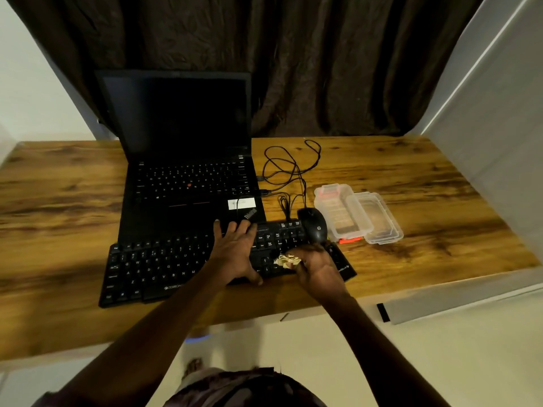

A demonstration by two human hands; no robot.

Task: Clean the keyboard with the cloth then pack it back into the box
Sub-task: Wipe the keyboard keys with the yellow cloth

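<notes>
On the brown wooden desk (426,183), the open black laptop (188,177) stands at the back. The black keyboard (152,268) lies before it, against its front edge. The black mouse (313,226) rests on the keyboard's right end, 2 clear plastic containers (335,212) just right of it. Before the mouse, the right hand (318,270) holds a crumpled pale cloth (286,261) on the keys.

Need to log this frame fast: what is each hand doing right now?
Left hand: open, fingers spread flat on the keyboard.
Right hand: closed, holding the crumpled cloth.
</notes>
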